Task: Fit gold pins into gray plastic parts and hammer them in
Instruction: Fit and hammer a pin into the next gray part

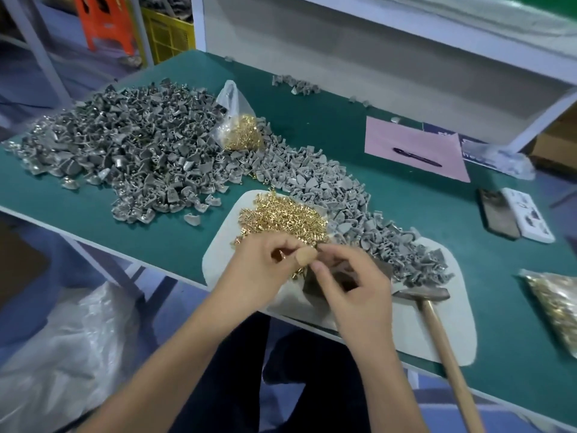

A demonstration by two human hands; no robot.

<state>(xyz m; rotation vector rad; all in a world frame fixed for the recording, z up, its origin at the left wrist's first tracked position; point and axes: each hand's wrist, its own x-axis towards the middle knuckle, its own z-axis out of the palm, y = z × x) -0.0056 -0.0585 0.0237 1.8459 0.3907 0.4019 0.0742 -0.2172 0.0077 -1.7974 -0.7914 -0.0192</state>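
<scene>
**Small pins, crowded pad: where this fit could slip**

The green table (406, 195) carries two broad heaps of gray plastic parts (125, 151) — if a finished piece lands in the wrong one, it would be hard to pick out again. On the pale work pad (224, 242) a loose mound of gold pins (284, 215) sits just beyond both hands; a careless sweep of a wrist could scatter them off the near edge. The hammer (437, 326) lies on the pad to the right, its handle overhanging the table, so a knock could tip it off. The left hand (265, 270) is curled, apparently pinching a pin. The right hand (352, 282) curls round something dark, seemingly a part — blur hides it. A pin started crooked would likely bend under the hammer.
</scene>
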